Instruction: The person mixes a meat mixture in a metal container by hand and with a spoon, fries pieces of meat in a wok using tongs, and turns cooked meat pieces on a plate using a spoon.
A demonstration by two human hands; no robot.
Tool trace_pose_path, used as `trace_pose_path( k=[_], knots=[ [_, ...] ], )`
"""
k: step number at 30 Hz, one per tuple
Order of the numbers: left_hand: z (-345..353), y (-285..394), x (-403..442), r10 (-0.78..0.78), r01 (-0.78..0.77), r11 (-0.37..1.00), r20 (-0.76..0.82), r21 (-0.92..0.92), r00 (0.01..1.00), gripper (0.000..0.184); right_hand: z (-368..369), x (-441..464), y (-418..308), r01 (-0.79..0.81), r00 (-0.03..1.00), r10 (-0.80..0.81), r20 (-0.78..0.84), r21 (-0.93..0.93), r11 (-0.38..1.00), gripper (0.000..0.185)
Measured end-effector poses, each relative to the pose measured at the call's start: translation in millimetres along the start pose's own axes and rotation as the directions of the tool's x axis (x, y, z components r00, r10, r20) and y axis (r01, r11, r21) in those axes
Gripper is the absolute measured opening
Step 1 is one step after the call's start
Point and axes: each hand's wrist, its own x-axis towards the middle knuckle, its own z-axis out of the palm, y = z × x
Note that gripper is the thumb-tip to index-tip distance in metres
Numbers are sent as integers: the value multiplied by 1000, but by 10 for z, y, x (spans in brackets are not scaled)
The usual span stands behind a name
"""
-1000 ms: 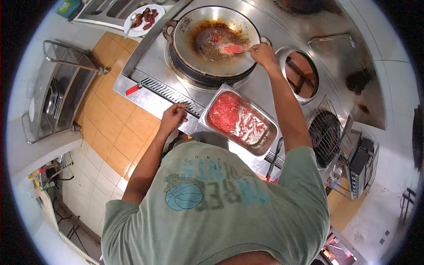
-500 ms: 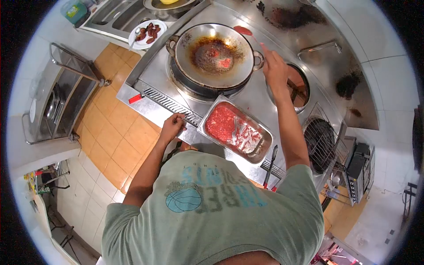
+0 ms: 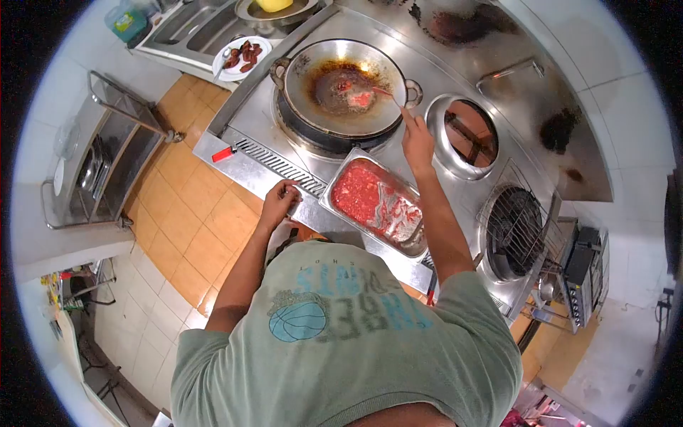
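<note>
My right hand (image 3: pixel 418 139) is closed on the handle of a spoon (image 3: pixel 383 91), whose reddish head is over the right side of the wok (image 3: pixel 299 85). Inside the wok, dark oil holds a lump of red minced paste (image 3: pixel 361 99) and a smaller red bit. In front of the wok sits a steel pan (image 3: pixel 329 201) of red paste (image 3: pixel 363 188), its near right part scraped down to smeared metal. At the counter's front edge, left of that pan, rests my left hand (image 3: pixel 279 204), fingers curled in and nothing visible in them.
A red lighter (image 3: pixel 223 154) lies by the slotted grate (image 3: pixel 281 167). At the back left, a white plate (image 3: pixel 229 74) of brown pieces stands near the sink (image 3: pixel 192 32). To the right are an open burner (image 3: pixel 439 142) and a wire rack (image 3: pixel 523 213). Tongs (image 3: pixel 431 288) lie near my body.
My right hand has moved left and toward me, bringing the spoon's head from beyond the wok's rim to over its right side. My left hand has hardly moved.
</note>
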Motion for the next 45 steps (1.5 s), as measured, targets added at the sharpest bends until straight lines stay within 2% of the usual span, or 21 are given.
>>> trace_pose_path(
  k=[3, 6, 7, 8, 9, 10, 11, 13, 16, 19, 20, 23, 24, 27, 31, 34, 37, 38, 42, 45],
  knots=[
    [37, 76, -18, -41, 41, 999, -27, -5, 999, 17, -256, -343, -26, 14, 994, 3, -114, 147, 989, 43],
    [-39, -55, 66, 35, -35, 999, -8, 20, 999, 18, -475, -904, 2, -32, 994, 55, -97, 223, 974, 42],
    [10, -10, 47, 66, -66, 997, 8, 33, 998, 18, -540, -1121, -23, -93, 993, 107, -58, 200, 975, 43],
    [18, 46, 12, -34, 35, 998, -17, 50, 999, 19, -598, -1319, -65, -152, 987, 158, -19, 176, 973, 43],
    [-7, -12, 40, 15, -15, 996, 4, 89, 1000, 21, -639, -1492, -83, -206, 978, 206, 20, 152, 967, 43],
    [-12, -7, 50, 1, -2, 996, 10, 87, 1000, 22, -643, -1625, -67, -136, 990, 142, -25, 176, 975, 39],
    [-13, -10, 49, -11, 10, 996, 12, 84, 1000, 23, -583, -1741, -77, -228, 973, 227, 43, 325, 918, 37],
    [21, 40, 64, -5, 5, 999, 1, 51, 1000, 20, -359, -1867, -165, -391, 918, 350, 189, 581, 713, 33],
    [20, 75, 80, 1, -2, 993, 5, 117, 1000, 22, -144, -1833, -209, -616, 755, 319, 573, 454, 643, 31],
    [24, 76, 86, 5, -3, 992, -18, 130, 1000, 24, -54, -1893, -199, -584, 721, 327, 611, 281, 762, 26],
    [22, 57, 92, 13, -9, 993, -27, 118, 1000, 25, -53, -1947, -145, -529, 746, 321, 583, 227, 818, 26],
    [76, 35, 55, 34, -28, 997, -69, 77, 997, 26, -394, -1975, -55, -480, 741, 312, 595, 144, 866, 25],
    [84, 27, 47, 42, -37, 998, -87, 58, 995, 26, -595, -1913, -73, -504, 698, 352, 623, 79, 860, 25],
    [62, -37, 1, 57, -53, 998, -146, 28, 988, 26, -709, -1881, 6, -536, 695, 354, 625, 123, 835, 26],
    [96, -58, -42, 81, -84, 996, -174, -11, 981, 25, -365, -1898, 38, -455, 830, 307, 465, 248, 855, 25],
    [94, -73, -22, 53, -53, 999, -197, 2, 979, 25, -147, -1815, -125, -514, 825, 320, 466, 382, 768, 25],
    [53, -85, 35, 16, -6, 999, -203, 50, 979, 26, -21, -1884, -170, -480, 793, 250, 555, 316, 818, 25],
    [42, -96, 43, 19, -9, 999, -203, 52, 979, 25, 21, -1971, -139, -423, 820, 232, 524, 279, 862, 26],
    [69, -83, 31, 26, -12, 998, -219, 67, 975, 25, -496, -1989, -2, -432, 768, 285, 573, 134, 892, 27],
    [56, -99, 48, 35, -21, 998, -232, 62, 972, 24, -681, -2095, 137, -379, 856, 264, 444, 193, 905, 28]
  ],
)
